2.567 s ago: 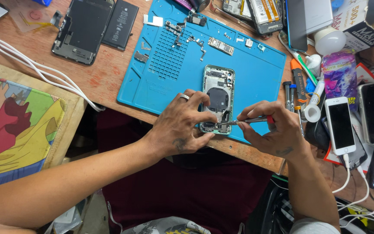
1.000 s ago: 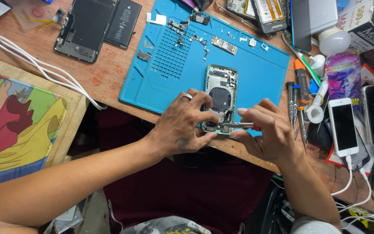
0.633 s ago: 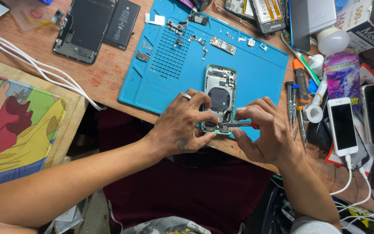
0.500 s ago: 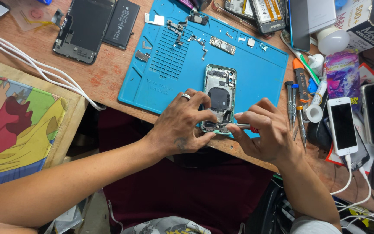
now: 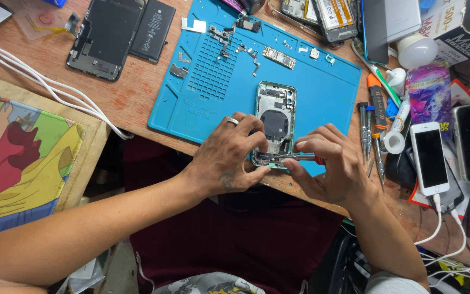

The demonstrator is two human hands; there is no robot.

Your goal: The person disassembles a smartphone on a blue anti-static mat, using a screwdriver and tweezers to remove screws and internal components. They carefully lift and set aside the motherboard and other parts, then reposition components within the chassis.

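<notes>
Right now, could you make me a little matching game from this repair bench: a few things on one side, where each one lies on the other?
Things:
1. opened phone housing
2. black battery
3. white phone
4. small screwdrivers

Places:
A. on bare wood, left of the blue mat
B. on a cable, far right of the mat
C. under both hands, at the mat's near edge
D. side by side, just off the mat's right edge

Pairs: 1-C, 2-A, 3-B, 4-D
</notes>
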